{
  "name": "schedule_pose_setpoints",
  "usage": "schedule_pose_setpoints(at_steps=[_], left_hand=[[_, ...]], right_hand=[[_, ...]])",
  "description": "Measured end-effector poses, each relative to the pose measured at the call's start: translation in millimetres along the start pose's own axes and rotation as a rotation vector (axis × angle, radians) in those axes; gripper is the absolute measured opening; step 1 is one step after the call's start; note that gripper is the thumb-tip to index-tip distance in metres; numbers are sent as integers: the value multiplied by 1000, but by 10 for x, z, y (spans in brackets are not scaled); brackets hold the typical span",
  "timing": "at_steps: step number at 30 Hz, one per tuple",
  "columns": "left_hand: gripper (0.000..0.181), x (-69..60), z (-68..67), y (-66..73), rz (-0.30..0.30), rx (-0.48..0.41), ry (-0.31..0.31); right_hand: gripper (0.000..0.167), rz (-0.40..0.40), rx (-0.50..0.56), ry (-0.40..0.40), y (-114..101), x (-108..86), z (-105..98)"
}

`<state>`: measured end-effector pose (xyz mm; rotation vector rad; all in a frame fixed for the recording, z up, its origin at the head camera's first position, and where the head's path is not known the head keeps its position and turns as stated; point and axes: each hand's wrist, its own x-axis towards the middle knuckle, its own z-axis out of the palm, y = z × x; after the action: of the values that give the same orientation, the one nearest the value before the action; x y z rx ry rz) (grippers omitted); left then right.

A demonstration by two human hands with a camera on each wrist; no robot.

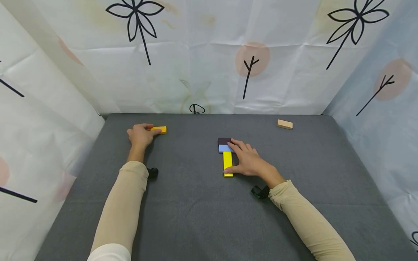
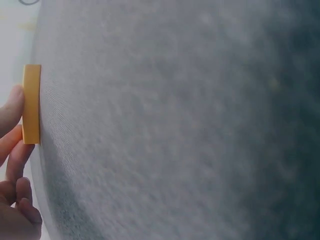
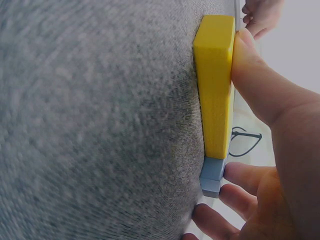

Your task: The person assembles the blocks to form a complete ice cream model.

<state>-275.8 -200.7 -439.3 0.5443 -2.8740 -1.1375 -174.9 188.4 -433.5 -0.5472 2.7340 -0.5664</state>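
Note:
At the far left of the table, my left hand (image 1: 141, 136) pinches a small yellow block (image 1: 163, 129) between thumb and fingers; in the left wrist view this yellow block (image 2: 32, 105) lies along the cloth. My right hand (image 1: 249, 161) spreads over a row of blocks near the middle. Its thumb rests on a long yellow block (image 1: 227, 158), while the fingers reach to a light blue block (image 1: 224, 148) and a dark block (image 1: 223, 141) beyond it. The long yellow block (image 3: 215, 90) meets the blue block (image 3: 214, 167) end to side in the right wrist view.
A plain wooden block (image 1: 285, 124) lies at the back right of the grey table (image 1: 196, 217). Patterned white cloth walls (image 1: 202, 54) stand behind the table and at both sides. Black wrist devices hang under each forearm.

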Motion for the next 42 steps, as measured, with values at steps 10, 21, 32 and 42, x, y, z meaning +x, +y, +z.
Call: schedule_pose_setpoints(at_steps=[10, 21, 32, 42], left_hand=[[49, -40, 56, 81, -1, 43, -20], [47, -90, 174, 189, 50, 72, -18], [44, -168, 328, 339, 42, 44, -7], [45, -211, 403, 407, 39, 66, -10]], right_hand=[[108, 4, 1, -4, -15, -4, -5], [107, -4, -8, 8, 4, -6, -2], [108, 2, -14, 3, 13, 6, -14], [107, -7, -11, 8, 11, 3, 11]])
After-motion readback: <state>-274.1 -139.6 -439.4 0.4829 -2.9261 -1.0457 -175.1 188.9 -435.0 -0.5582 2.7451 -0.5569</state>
